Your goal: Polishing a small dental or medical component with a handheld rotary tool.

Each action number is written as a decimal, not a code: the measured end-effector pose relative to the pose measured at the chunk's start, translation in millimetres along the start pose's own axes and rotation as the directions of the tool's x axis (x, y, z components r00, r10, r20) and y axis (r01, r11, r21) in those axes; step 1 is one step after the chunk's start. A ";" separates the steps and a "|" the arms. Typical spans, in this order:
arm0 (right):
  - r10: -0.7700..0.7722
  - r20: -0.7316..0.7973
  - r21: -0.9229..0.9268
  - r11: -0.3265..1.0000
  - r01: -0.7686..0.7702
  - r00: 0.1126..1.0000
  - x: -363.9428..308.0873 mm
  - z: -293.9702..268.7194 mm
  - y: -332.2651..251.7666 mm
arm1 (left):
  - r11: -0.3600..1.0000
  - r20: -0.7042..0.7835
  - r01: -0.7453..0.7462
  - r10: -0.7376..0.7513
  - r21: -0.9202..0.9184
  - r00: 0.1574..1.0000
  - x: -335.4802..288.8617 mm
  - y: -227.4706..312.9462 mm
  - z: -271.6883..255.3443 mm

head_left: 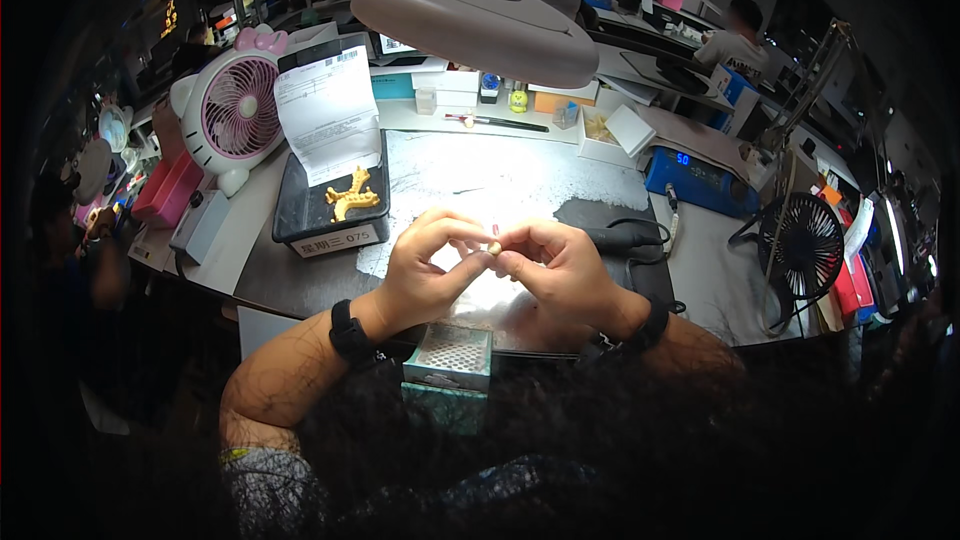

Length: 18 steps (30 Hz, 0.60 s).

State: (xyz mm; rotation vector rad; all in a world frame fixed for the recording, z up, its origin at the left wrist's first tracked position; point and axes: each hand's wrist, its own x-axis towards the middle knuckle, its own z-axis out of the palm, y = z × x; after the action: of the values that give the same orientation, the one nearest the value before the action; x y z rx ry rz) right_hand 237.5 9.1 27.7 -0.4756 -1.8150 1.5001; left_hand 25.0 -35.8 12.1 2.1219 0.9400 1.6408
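Pinching a small, rounded, pale-gold piece (494, 248) between thumbs and fingertips, the left hand (425, 265) and the right hand (570, 270) are holding it over the brightly lit middle of the bench. Work on the piece seems to be under way and unfinished, judging by its sitting up in the fingers; glare and its small size are hiding how much is done and how much is left. Each thumb is pressing toward its index finger, with only a narrow gap where the piece is showing. The other fingers are bending inward, and whether they are touching it I cannot tell.

To the right, a dark cylindrical corded handpiece (622, 238) is lying just beyond the right hand. To the left, a black plastic tray (284, 227) is holding a yellow, branching, toothed model (355, 200). On the near side, a teal box with a white perforated top (450, 350) is standing between the wrists. Farther out, a grey oval lamp head (470, 20) is hanging over the far side.
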 end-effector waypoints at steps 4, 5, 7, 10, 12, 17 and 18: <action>-0.054 -0.023 -0.067 0.996 0.052 0.998 0.8 0.6 3.9 | 1.000 0.008 -0.007 0.007 0.009 1.000 0.1 0.0 -1.0; -0.063 -0.027 -0.084 0.995 0.061 0.998 0.9 0.2 4.9 | 1.000 0.006 -0.006 0.006 0.006 1.000 0.1 0.1 -0.8; -0.094 -0.041 -0.141 0.986 0.088 0.995 0.7 -0.1 4.8 | 1.000 0.003 -0.005 0.005 0.000 1.000 -0.1 0.6 -0.5; -0.149 -0.063 -0.233 0.964 0.131 0.987 -0.6 0.5 1.7 | 0.999 0.021 -0.010 0.009 0.039 1.000 1.0 0.6 -1.3; -0.175 -0.068 -0.255 0.955 0.152 0.982 -0.3 2.2 -0.6 | 0.999 0.023 -0.001 0.000 0.040 1.000 0.8 0.9 -2.1; -0.187 -0.080 -0.282 0.946 0.157 0.979 -0.6 1.8 1.1 | 0.997 0.095 0.000 -0.007 0.076 0.995 1.6 5.3 -5.9; -0.188 -0.084 -0.280 0.947 0.158 0.979 -0.5 2.1 1.0 | 0.997 0.093 0.003 -0.010 0.074 0.996 1.5 5.8 -6.0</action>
State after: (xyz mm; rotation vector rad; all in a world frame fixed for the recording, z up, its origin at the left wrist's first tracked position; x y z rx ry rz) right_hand 236.1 7.6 26.4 -0.5047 -1.9306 1.0902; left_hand 21.4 -40.1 18.5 2.2204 0.9916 1.5115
